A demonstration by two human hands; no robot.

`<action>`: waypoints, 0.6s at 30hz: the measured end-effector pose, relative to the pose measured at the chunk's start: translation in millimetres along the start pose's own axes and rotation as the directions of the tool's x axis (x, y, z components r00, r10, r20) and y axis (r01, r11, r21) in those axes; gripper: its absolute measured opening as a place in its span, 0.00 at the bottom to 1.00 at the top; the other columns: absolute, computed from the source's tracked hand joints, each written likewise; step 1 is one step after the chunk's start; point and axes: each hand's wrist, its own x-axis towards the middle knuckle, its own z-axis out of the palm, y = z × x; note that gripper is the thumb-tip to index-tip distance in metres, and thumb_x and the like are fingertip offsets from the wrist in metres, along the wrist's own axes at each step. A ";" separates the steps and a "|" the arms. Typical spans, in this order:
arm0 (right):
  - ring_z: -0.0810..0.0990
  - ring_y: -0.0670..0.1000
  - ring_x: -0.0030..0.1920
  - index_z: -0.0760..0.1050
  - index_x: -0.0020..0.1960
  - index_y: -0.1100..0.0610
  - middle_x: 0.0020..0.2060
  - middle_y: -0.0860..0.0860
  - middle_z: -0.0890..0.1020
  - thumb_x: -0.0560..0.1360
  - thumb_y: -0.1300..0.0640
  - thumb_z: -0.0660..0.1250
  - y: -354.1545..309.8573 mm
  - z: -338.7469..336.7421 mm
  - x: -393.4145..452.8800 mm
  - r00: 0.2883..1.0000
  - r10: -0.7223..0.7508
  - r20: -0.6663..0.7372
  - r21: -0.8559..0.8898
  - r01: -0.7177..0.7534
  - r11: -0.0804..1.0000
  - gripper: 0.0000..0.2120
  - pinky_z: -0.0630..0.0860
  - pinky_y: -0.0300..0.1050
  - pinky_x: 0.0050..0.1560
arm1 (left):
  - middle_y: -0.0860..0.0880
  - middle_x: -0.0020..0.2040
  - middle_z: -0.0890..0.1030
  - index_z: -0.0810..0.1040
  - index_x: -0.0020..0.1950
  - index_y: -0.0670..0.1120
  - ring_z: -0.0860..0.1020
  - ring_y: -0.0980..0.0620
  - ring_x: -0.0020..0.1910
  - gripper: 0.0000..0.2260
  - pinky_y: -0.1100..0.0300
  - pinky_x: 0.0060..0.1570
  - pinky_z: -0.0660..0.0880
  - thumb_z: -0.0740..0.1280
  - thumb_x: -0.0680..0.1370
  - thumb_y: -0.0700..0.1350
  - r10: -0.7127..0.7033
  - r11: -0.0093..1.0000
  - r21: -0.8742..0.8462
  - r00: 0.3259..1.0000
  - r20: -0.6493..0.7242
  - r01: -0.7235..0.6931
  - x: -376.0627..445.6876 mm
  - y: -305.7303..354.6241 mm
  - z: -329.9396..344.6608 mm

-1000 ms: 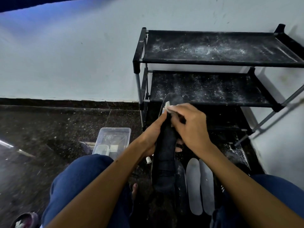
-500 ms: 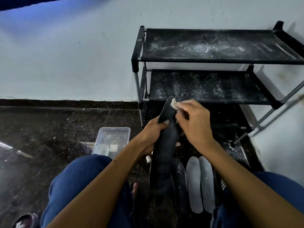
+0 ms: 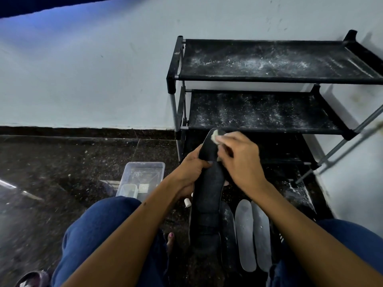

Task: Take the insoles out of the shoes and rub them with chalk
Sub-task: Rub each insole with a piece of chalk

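A long black insole (image 3: 208, 195) stands nearly upright in front of me. My left hand (image 3: 191, 171) grips its left edge about a third of the way down. My right hand (image 3: 238, 162) pinches a small white piece of chalk (image 3: 215, 136) and presses it against the insole's top end. Two grey insoles (image 3: 245, 235) lie flat on the floor to the right, with another dark insole (image 3: 228, 222) beside them. A loose chalk stick (image 3: 187, 202) lies on the floor under my left wrist.
A black shoe rack (image 3: 269, 79) dusted with white powder stands against the wall ahead. A clear plastic box (image 3: 141, 177) sits on the dark floor to the left. My knees in blue trousers frame the bottom. A sandal (image 3: 31, 279) shows at the lower left.
My right hand with the chalk has slid up the insole from its upper middle to its top end. My left hand keeps its grip.
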 end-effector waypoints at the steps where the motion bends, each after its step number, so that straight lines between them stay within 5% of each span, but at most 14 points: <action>1: 0.79 0.51 0.48 0.80 0.53 0.64 0.47 0.55 0.80 0.72 0.67 0.68 -2.7 2.8 -2.5 0.998 -0.043 0.040 0.018 0.042 0.999 0.10 0.76 0.42 0.53 | 0.39 0.44 0.79 0.76 0.57 0.47 0.82 0.47 0.36 0.23 0.53 0.32 0.81 0.52 0.76 0.25 0.009 1.000 0.018 1.000 -0.013 -0.009 -0.3 0.7 -0.6; 6: 0.79 0.53 0.48 0.79 0.55 0.64 0.47 0.56 0.80 0.73 0.66 0.66 10.1 0.5 2.5 0.994 0.097 -0.049 -0.049 -0.099 0.994 0.11 0.77 0.50 0.52 | 0.38 0.51 0.78 0.76 0.58 0.49 0.78 0.39 0.46 0.27 0.42 0.46 0.78 0.52 0.74 0.23 0.020 0.996 0.084 1.000 0.003 -0.020 -0.6 0.6 1.2; 12: 0.79 0.53 0.48 0.80 0.52 0.64 0.46 0.56 0.80 0.71 0.68 0.68 -8.8 9.3 -8.3 0.994 -0.102 0.051 0.006 0.102 0.995 0.10 0.75 0.40 0.53 | 0.40 0.44 0.79 0.74 0.62 0.47 0.79 0.46 0.40 0.26 0.53 0.38 0.78 0.51 0.73 0.23 0.047 0.989 0.141 0.998 -0.039 -0.041 -0.8 0.1 -0.4; 16: 0.79 0.54 0.48 0.79 0.55 0.64 0.47 0.56 0.80 0.74 0.66 0.66 4.9 1.9 2.1 0.997 0.067 -0.049 -0.018 -0.068 0.998 0.11 0.76 0.50 0.52 | 0.39 0.49 0.79 0.75 0.60 0.50 0.79 0.42 0.45 0.28 0.45 0.43 0.80 0.51 0.74 0.23 0.020 0.998 0.066 1.000 -0.017 -0.018 -0.5 0.8 1.2; 18: 0.79 0.54 0.48 0.79 0.55 0.64 0.47 0.56 0.80 0.73 0.67 0.66 0.8 2.7 1.1 0.999 0.036 -0.037 -0.022 -0.037 0.999 0.11 0.76 0.49 0.53 | 0.40 0.48 0.79 0.74 0.62 0.48 0.79 0.44 0.44 0.27 0.49 0.43 0.80 0.52 0.74 0.23 0.027 0.993 0.114 0.999 -0.035 -0.022 0.3 -0.1 1.2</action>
